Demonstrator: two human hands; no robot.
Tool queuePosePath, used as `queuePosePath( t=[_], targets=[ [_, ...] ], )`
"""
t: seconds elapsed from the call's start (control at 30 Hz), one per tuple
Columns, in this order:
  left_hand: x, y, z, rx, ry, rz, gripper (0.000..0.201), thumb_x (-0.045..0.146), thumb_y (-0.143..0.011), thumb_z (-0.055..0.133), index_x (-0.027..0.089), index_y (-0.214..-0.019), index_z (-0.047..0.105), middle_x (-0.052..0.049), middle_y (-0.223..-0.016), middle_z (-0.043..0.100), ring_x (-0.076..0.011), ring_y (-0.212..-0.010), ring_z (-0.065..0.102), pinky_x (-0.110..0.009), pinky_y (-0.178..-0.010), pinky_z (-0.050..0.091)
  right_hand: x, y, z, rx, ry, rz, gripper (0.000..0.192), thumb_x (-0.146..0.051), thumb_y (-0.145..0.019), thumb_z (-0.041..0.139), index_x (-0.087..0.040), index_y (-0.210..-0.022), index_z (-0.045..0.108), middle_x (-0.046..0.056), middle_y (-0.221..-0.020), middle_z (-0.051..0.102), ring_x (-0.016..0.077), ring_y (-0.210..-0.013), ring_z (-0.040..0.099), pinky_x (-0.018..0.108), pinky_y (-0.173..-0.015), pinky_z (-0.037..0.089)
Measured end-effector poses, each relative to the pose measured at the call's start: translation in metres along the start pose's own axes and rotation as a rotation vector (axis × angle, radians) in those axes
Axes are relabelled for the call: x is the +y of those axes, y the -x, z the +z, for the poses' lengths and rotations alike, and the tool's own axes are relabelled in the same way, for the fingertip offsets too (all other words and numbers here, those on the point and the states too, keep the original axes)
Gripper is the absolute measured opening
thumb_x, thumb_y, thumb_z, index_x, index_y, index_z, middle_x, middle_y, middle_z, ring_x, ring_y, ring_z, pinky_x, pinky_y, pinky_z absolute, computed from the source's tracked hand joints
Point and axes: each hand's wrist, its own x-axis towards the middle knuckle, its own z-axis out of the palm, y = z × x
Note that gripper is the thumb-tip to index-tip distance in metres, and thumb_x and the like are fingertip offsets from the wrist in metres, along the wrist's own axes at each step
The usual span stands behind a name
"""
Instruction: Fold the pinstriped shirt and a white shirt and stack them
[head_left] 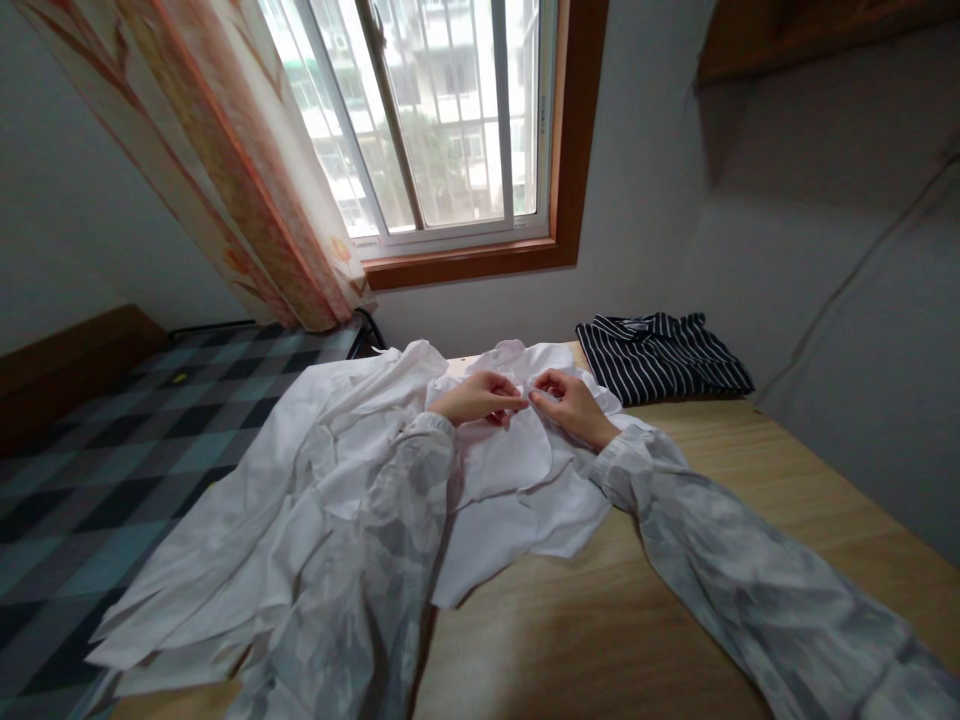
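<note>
A crumpled white shirt [300, 500] lies spread over the wooden table [750, 520] and hangs off its left edge. My left hand [480, 398] and my right hand [571, 402] meet near the shirt's far end, close to its collar. Both pinch the white fabric between fingertips, almost touching each other. My sleeves are pale grey with a marbled pattern. What lies exactly between the fingertips is too small to make out.
A folded dark shirt with white stripes [664, 355] rests at the table's far right, by the wall. A bed with a checked teal cover [112, 450] stands to the left. A window [442, 120] with a patterned curtain [225, 170] is behind.
</note>
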Motion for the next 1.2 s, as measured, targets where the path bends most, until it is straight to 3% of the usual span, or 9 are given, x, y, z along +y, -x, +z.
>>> queuePosePath(
  t=[0.3,0.47,0.6,0.93,1.2],
  targets=[
    [-0.004,-0.001,0.001,0.031,-0.011,0.084,0.041,0.049,-0.07,0.104,0.016,-0.078,0.082,-0.004,-0.066,0.075,-0.0152,-0.058,0.071,-0.025,-0.056,0.057,-0.018,0.008,0.005,0.055,-0.028,-0.063,0.016,-0.04,-0.092,0.076,-0.024,-0.09,0.075,0.004,-0.089,0.077,0.02,-0.075,0.063,0.034,-0.071,0.052],
    [0.0,0.002,-0.002,-0.045,-0.016,-0.051,0.042,0.049,-0.071,0.103,0.015,-0.081,0.081,-0.004,-0.071,0.076,-0.0149,-0.066,0.073,-0.024,-0.063,0.059,-0.015,0.01,0.007,0.038,-0.053,-0.178,0.011,-0.034,-0.096,0.074,-0.023,-0.093,0.078,0.004,-0.088,0.076,0.0193,-0.075,0.063,0.034,-0.068,0.05],
    [0.001,0.003,-0.004,-0.104,0.058,-0.076,0.041,0.043,-0.068,0.105,0.015,-0.088,0.083,-0.007,-0.083,0.081,-0.0157,-0.075,0.075,-0.025,-0.069,0.06,-0.01,0.011,0.008,0.057,-0.037,-0.211,0.006,-0.027,-0.095,0.073,-0.024,-0.094,0.077,0.003,-0.09,0.076,0.0184,-0.075,0.064,0.033,-0.068,0.05],
    [0.001,0.002,-0.006,0.033,0.068,-0.045,0.042,0.038,-0.07,0.105,0.013,-0.098,0.085,-0.007,-0.079,0.08,-0.0163,-0.072,0.074,-0.026,-0.067,0.06,-0.004,0.013,0.008,0.063,0.018,-0.179,0.009,-0.033,-0.095,0.074,-0.024,-0.097,0.075,0.003,-0.091,0.076,0.0188,-0.073,0.063,0.034,-0.069,0.053],
    [0.006,0.002,0.0,0.09,0.077,-0.024,0.032,0.025,-0.075,0.101,0.013,-0.095,0.08,-0.005,-0.081,0.08,-0.0134,-0.069,0.074,-0.024,-0.064,0.059,-0.003,0.013,0.008,0.109,0.105,-0.146,0.014,-0.037,-0.096,0.074,-0.024,-0.095,0.08,0.005,-0.09,0.08,0.02,-0.071,0.064,0.035,-0.067,0.051]
  ],
)
